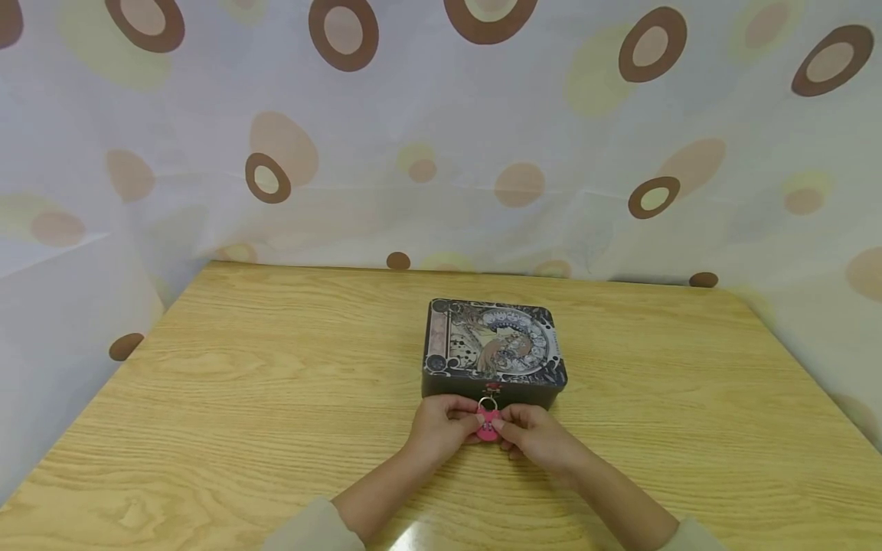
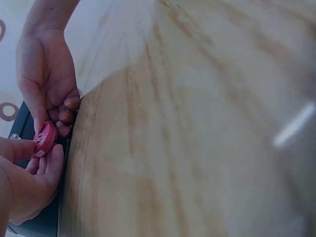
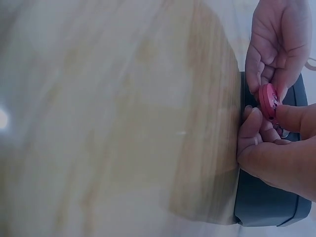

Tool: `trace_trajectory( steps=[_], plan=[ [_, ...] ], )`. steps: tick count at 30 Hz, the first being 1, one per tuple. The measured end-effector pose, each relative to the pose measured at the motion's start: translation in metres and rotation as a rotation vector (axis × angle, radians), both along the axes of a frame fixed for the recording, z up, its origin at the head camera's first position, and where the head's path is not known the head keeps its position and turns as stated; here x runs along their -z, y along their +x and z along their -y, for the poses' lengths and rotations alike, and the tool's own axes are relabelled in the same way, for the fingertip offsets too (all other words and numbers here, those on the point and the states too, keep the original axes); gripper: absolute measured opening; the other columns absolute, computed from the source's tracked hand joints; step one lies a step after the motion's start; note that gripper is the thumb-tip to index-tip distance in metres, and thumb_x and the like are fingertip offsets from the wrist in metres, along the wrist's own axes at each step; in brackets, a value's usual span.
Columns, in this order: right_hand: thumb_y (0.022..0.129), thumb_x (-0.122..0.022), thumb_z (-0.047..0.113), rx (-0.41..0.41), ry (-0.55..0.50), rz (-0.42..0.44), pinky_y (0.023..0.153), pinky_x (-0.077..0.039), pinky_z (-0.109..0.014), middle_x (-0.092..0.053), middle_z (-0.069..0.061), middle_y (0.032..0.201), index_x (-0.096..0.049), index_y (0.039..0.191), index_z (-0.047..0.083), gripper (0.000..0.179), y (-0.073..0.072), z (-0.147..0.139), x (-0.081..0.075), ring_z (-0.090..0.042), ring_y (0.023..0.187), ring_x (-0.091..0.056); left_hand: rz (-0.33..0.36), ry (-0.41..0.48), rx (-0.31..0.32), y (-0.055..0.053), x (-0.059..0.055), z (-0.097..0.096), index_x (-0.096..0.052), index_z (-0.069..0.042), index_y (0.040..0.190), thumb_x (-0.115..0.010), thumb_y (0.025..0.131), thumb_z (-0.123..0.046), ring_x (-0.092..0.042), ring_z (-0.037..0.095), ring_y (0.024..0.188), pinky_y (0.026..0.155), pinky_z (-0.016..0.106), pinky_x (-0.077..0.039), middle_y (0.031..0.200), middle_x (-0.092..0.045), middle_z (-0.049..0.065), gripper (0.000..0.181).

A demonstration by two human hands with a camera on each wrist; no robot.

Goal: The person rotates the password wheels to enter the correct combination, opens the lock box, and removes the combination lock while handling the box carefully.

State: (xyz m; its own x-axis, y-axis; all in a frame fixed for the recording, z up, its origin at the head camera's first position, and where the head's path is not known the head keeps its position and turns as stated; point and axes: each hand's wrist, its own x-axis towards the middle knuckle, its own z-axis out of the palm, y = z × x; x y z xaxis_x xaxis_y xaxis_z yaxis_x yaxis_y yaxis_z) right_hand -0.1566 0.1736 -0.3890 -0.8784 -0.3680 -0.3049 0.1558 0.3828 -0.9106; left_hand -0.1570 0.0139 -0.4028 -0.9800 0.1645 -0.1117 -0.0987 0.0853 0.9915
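Note:
A pink combination padlock [image 1: 488, 425] with a silver shackle [image 1: 488, 402] is held upright at the front of a dark, illustrated tin box [image 1: 496, 344]. My left hand [image 1: 444, 430] pinches the lock from the left, its thumb on the front face. From the other side my right hand [image 1: 537, 438] pinches it too, thumb near the number dials. The shackle is by the red-and-metal clasp [image 1: 492, 388] on the box; whether it passes through, I cannot tell. In the left wrist view the padlock [image 2: 45, 139] sits between both hands' fingertips. The right wrist view shows the padlock [image 3: 269, 101] edge-on.
The box lid is down. It stands on a wood-grain table [image 1: 276, 367], whose back edge meets a white curtain [image 1: 441, 115] with brown and yellow circles. Light glares off the tabletop near the front edge.

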Motion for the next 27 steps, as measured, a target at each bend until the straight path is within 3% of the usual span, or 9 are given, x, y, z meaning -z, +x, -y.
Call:
trace_trajectory(
  steps=[14,27],
  plan=[
    [0.095,-0.045,0.009,0.019,0.009,0.002,0.062,-0.049,-0.021,-0.052,-0.001,0.078,-0.053,0.097,-0.011,0.021,0.0013,0.0005,-0.0010,-0.012,0.073,-0.048,-0.008,-0.022,0.033,0.0006,0.0001,0.0027,-0.062,0.015,0.095,-0.063,0.074,0.008,-0.064,0.014,0.069,0.063,0.025,-0.059,0.081,-0.067,0.021,0.022],
    [0.094,-0.046,0.009,0.030,0.023,-0.005,0.062,-0.048,-0.023,-0.051,0.000,0.076,-0.053,0.093,-0.009,0.019,0.0008,0.0005,-0.0007,-0.012,0.072,-0.048,-0.035,-0.039,0.038,0.0015,-0.0008,0.0030,-0.062,0.015,0.095,-0.064,0.074,0.006,-0.064,0.013,0.069,0.061,0.024,-0.058,0.082,-0.067,0.021,0.022]
  ],
)
